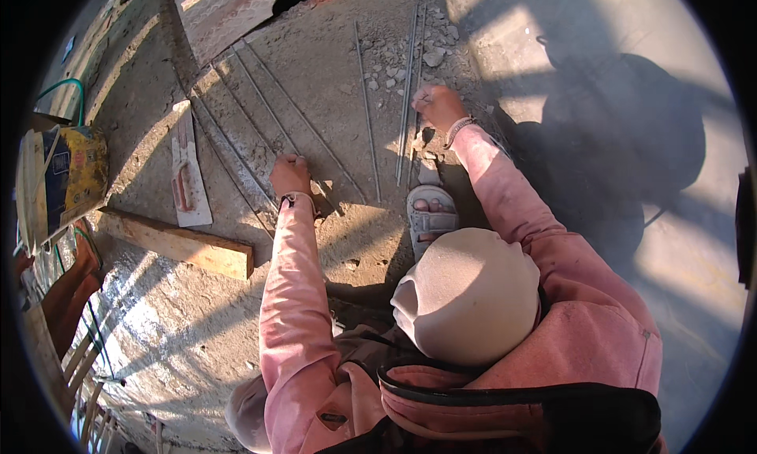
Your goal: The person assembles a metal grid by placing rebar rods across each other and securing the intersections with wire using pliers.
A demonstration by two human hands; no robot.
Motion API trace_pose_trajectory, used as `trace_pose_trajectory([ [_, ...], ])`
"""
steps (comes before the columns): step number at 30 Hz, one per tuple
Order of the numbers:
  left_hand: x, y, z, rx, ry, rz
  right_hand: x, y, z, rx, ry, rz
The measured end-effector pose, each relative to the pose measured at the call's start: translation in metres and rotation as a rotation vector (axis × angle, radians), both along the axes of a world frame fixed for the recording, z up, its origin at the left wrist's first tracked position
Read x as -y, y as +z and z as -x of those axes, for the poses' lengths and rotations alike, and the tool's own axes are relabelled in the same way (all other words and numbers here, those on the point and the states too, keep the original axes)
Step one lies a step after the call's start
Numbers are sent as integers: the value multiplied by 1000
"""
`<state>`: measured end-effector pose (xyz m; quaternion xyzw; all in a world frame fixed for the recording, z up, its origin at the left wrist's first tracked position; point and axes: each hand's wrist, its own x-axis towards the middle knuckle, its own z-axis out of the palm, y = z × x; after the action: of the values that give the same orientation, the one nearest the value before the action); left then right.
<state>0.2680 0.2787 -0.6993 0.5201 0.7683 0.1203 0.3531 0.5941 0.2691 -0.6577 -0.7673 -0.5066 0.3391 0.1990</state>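
Note:
Several thin steel rods lie spread on the dusty ground ahead of me. My left hand is closed at the near part of the left-hand rods, its fingers curled round a rod and partly hidden by the back of the hand. Further right and farther off, a narrow group of steel rods lies almost lengthwise. At its side is my right hand, with fingers curled against a rod; the exact grip is hard to make out. Between the two hands rests a single rod.
On the left lie a plastering trowel and a wooden beam. Beyond them stands a yellow and dark container. Broken stones are scattered near the right rods. My sandalled foot is below my right hand. A pale board lies at the back.

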Motion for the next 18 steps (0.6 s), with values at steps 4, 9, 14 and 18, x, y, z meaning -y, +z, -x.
trace_pose_trajectory([
  [4, 8, 16, -12, -8, -44, -217, 9, 0, -19, -143, -138, 113],
  [9, 23, 27, -49, 157, -197, -172, 6, -17, -5, 192, 91, 139],
  [14, 58, 24, -93, 250, -367, -53, 7, -31, 8, 123, -161, 67],
  [18, 75, 19, -103, 137, -378, -5, 14, -18, 8, -175, -224, 5],
])
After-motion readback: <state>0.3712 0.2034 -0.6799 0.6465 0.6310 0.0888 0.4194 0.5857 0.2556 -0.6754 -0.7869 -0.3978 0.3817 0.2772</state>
